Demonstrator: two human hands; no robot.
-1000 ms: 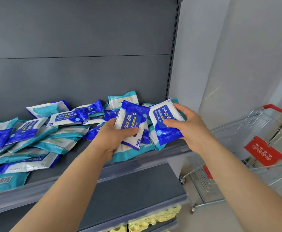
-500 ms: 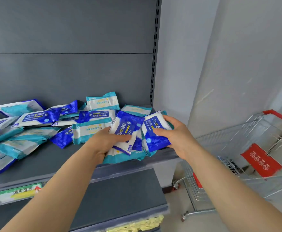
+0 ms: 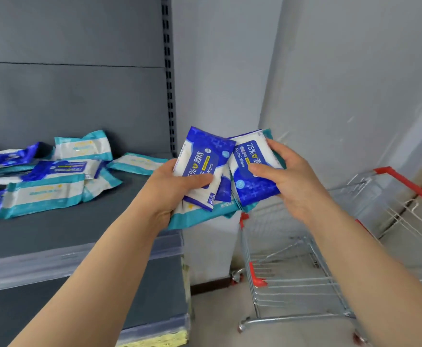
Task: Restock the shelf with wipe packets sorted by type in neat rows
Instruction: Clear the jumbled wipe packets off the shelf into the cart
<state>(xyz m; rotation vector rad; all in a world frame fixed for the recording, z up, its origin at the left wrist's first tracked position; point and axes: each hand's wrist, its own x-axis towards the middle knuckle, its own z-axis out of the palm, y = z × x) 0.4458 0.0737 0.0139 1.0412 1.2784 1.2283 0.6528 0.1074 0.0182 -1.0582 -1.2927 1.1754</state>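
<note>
My left hand grips a stack of wipe packets: a blue alcohol-wipe packet on top, a teal packet underneath. My right hand grips another blue alcohol-wipe packet, with a teal one behind it. Both bundles hang in the air just past the right end of the grey shelf. A loose heap of mixed blue and teal packets lies on the shelf's left part.
A metal shopping cart with a red handle stands on the floor to the right, below my right hand. A lower shelf sits beneath. A white wall is behind the cart.
Both hands lifted their packets off the shelf and carried them right, beyond the shelf's end and over the cart. The view swung right, so the heap sits farther left.
</note>
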